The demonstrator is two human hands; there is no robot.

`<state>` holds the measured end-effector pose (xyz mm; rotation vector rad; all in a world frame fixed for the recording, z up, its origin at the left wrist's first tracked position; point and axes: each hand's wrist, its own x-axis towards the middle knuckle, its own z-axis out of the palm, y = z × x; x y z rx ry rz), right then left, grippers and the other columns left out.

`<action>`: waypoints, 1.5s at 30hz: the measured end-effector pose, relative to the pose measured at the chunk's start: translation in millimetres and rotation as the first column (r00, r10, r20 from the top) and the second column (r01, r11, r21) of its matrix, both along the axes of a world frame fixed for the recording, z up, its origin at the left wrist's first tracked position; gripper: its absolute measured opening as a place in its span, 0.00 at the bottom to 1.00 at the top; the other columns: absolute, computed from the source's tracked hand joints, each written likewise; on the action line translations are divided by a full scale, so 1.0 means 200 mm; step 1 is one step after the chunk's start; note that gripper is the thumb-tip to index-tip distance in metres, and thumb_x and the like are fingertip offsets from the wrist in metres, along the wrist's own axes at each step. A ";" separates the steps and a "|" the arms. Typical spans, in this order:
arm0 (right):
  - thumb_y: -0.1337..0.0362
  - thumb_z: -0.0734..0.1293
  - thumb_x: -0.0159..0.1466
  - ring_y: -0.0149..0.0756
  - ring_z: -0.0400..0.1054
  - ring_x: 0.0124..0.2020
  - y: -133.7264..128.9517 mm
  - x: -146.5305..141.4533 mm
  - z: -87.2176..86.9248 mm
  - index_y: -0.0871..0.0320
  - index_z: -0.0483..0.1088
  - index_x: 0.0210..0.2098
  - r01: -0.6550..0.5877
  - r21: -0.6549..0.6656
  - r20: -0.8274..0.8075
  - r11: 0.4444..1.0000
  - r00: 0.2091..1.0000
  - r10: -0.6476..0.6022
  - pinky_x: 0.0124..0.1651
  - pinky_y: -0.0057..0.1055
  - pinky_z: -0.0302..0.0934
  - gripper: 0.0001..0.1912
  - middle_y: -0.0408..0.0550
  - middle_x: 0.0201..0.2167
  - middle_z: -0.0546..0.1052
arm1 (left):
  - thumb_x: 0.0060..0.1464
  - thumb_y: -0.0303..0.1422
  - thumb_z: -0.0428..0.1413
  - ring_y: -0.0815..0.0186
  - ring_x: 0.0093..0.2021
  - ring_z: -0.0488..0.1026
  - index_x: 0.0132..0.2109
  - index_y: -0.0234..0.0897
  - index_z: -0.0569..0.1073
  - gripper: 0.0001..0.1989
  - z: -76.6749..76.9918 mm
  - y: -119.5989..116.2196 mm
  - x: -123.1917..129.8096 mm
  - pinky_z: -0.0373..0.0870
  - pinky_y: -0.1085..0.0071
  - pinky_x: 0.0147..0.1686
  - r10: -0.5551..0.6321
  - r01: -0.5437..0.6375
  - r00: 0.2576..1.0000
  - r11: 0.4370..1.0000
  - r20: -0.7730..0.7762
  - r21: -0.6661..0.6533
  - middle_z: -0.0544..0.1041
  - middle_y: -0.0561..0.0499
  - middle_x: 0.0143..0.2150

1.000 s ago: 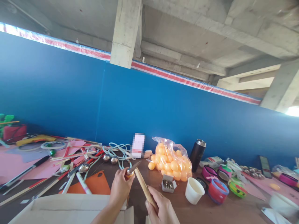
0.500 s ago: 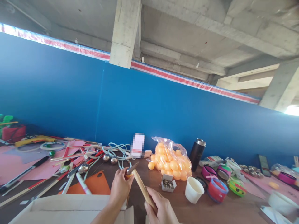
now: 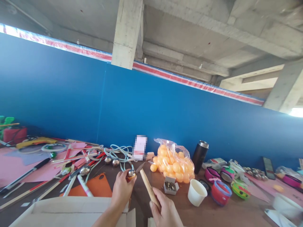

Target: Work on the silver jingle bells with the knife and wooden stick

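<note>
My left hand (image 3: 123, 186) is closed around a shiny silver ball (image 3: 131, 172), with something orange showing just beneath it between the fingers. My right hand (image 3: 165, 206) grips the pale wooden handle of a hammer (image 3: 147, 183). Its dark, tapered metal head (image 3: 140, 168) is slightly right of the ball and apart from it. Under my left forearm lies a cardboard piece (image 3: 71, 209). Right of the hammer stands a small open box (image 3: 170, 186) of small metal pieces, with a white paper cup (image 3: 197, 192) beside it.
A clear bag of orange balls (image 3: 175, 165) sits ahead, near a black bottle (image 3: 200, 156). Pale blue cord (image 3: 115, 149), sticks, markers and coloured paper clutter the left. Colourful round cases (image 3: 220, 192) lie to the right. A blue partition (image 3: 153, 104) rises behind the table.
The hammer head has moved right, away from the silver ball, which now shows more fully. My right hand has shifted slightly right; my left hand stays nearly still.
</note>
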<state>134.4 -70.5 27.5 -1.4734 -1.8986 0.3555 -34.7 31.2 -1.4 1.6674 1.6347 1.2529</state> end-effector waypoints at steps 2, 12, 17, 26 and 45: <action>0.70 0.59 0.57 0.38 0.71 0.41 0.01 0.00 -0.01 0.59 0.66 0.49 0.028 -0.032 0.001 0.999 1.000 -0.028 0.44 0.25 0.62 0.20 0.50 0.41 0.76 | 0.48 0.40 0.50 0.65 0.36 0.71 0.45 0.37 0.70 0.18 0.01 0.00 0.00 0.66 0.70 0.39 0.006 -0.006 1.000 1.000 -0.003 0.002 0.70 0.48 0.38; 0.73 0.60 0.53 0.39 0.72 0.39 0.01 0.00 -0.06 0.56 0.70 0.43 0.105 -0.099 0.077 0.990 0.992 -0.098 0.41 0.26 0.61 0.19 0.49 0.37 0.77 | 0.48 0.41 0.49 0.64 0.36 0.71 0.44 0.39 0.70 0.17 0.03 -0.03 0.00 0.66 0.70 0.39 -0.011 0.011 1.000 1.000 -0.008 -0.022 0.70 0.48 0.40; 0.71 0.62 0.54 0.38 0.72 0.36 0.00 0.01 -0.04 0.53 0.71 0.40 0.180 -0.110 0.153 0.977 0.975 -0.163 0.37 0.25 0.61 0.16 0.47 0.35 0.77 | 0.49 0.41 0.50 0.64 0.37 0.72 0.44 0.41 0.71 0.17 0.02 -0.03 0.00 0.66 0.70 0.39 -0.015 0.015 1.000 1.000 -0.022 -0.017 0.71 0.49 0.40; 0.63 0.59 0.61 0.36 0.72 0.33 0.02 0.09 -0.02 0.52 0.72 0.30 0.294 0.026 0.148 0.956 0.944 -0.294 0.36 0.26 0.61 0.11 0.44 0.30 0.77 | 0.48 0.40 0.50 0.66 0.36 0.72 0.43 0.41 0.71 0.16 0.03 -0.04 0.00 0.66 0.72 0.37 -0.023 0.023 0.999 1.000 -0.035 -0.001 0.72 0.49 0.41; 0.62 0.57 0.62 0.35 0.71 0.34 0.18 0.29 -0.10 0.49 0.69 0.35 0.588 0.097 0.304 0.803 0.751 -0.587 0.26 0.26 0.53 0.09 0.44 0.39 0.73 | 0.49 0.42 0.49 0.66 0.38 0.71 0.45 0.44 0.70 0.16 0.06 -0.07 0.01 0.64 0.73 0.37 -0.088 0.085 0.994 0.995 -0.066 -0.048 0.70 0.51 0.43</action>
